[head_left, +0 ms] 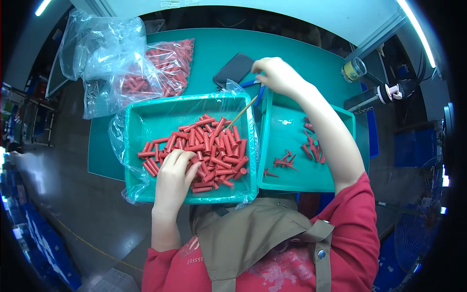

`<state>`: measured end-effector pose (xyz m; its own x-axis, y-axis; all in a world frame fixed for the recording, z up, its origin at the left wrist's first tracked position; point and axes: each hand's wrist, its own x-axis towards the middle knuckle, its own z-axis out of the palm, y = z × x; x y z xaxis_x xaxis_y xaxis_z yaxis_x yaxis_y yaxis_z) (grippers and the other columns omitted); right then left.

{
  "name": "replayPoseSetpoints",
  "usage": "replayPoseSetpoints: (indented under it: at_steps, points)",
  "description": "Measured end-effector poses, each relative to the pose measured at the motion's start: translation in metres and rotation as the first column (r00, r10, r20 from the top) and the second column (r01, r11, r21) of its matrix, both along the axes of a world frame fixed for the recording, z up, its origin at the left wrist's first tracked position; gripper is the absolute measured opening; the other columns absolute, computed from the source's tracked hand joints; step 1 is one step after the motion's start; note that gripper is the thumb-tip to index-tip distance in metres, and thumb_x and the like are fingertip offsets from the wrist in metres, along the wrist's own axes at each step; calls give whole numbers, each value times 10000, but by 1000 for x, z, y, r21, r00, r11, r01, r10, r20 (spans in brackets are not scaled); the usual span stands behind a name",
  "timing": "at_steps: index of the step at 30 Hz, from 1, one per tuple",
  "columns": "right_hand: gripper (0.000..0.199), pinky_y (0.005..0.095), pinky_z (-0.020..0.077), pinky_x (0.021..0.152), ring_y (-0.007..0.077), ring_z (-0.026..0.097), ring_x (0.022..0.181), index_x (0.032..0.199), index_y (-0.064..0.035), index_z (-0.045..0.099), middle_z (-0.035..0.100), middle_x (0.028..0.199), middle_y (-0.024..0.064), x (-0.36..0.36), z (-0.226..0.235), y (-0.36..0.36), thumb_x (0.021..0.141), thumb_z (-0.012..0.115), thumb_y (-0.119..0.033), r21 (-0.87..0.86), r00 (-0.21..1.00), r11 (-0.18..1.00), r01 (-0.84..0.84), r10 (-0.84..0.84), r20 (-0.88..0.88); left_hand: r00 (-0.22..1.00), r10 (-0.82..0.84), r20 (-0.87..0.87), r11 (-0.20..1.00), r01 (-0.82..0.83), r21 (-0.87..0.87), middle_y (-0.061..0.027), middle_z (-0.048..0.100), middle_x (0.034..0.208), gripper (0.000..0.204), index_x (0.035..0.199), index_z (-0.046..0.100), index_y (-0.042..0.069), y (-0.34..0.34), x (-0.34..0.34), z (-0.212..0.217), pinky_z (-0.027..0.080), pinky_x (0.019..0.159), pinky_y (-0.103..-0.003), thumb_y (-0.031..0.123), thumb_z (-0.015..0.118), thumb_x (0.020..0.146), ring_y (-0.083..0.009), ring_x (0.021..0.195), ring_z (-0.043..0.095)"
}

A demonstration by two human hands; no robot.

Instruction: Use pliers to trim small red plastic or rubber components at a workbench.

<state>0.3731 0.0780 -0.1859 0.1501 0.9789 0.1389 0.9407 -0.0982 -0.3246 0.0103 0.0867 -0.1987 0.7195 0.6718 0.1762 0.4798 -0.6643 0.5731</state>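
Observation:
My left hand (174, 173) rests over the near left part of a heap of red flanged plastic tubes (221, 151); thumb and index finger are apart, and the other fingertips are partly hidden. The tubes lie in a green plastic-lined tray (189, 198). My right hand (278, 77) is raised beyond the second green tray (282, 182), thumb and bent index finger apart, with nothing visible between them. Just beside its fingers lies a blue-handled hand tool (260, 96), its working end hidden. A thin wooden stick (243, 112) leans out of the left tray's heap.
Clear bags (114, 53) with more red tubes (170, 63) stand at the far left. A dark phone (234, 68) lies behind the trays. Thin red pieces (286, 161) are scattered in the right tray. A jar (353, 69) stands at the right edge of the green table (204, 41).

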Motion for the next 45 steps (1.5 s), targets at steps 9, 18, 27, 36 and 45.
replayPoseSetpoints:
  at_steps: [9, 18, 27, 36, 45]
  points:
    - [143, 400, 598, 711, 302, 724, 854, 916, -64, 730, 719, 867, 149, -14, -55, 58, 806, 642, -45, -389, 880, 919, -67, 238, 410, 999, -4, -36, 1000, 4, 9, -164, 590, 1141, 382, 1203, 612, 9, -8, 3, 9, 474, 932, -426, 48, 714, 837, -340, 1091, 574]
    - [142, 435, 539, 749, 377, 636, 873, 952, -19, 550, 621, 909, 173, 40, 33, -5, 823, 610, -15, 331, 922, 944, -20, -110, 371, 951, -161, 263, 981, 183, -61, -156, 622, 1118, 364, 1207, 630, 11, -10, 44, 35, 490, 895, -407, 27, 701, 851, -321, 1033, 606]
    - [254, 329, 581, 822, 220, 693, 919, 959, -13, 537, 667, 1017, 184, -75, 47, -176, 809, 711, 96, 415, 538, 842, 344, 186, -822, 858, -464, 221, 876, 406, 261, -120, 510, 1397, 708, 1357, 561, 55, -37, 110, 66, 353, 1091, -483, 219, 827, 721, -363, 1327, 428]
    - [250, 372, 616, 808, 278, 710, 920, 982, -4, 540, 664, 1046, 223, -109, 10, -222, 825, 685, 125, 278, 111, 850, 448, 256, -960, 568, -810, 148, 587, 777, 230, -8, 629, 849, 470, 1063, 699, 112, -28, 135, 51, 330, 1129, -546, 361, 825, 685, -201, 937, 627]
    - [761, 422, 420, 1004, 314, 525, 1185, 1344, -49, 544, 559, 1243, 142, -118, 34, -269, 689, 853, -284, 27, 824, 980, 199, -152, -546, 480, -876, -47, 464, 865, 193, -23, 631, 857, 384, 1008, 690, 101, -49, 150, 51, 337, 1144, -549, 330, 799, 720, -206, 951, 622]
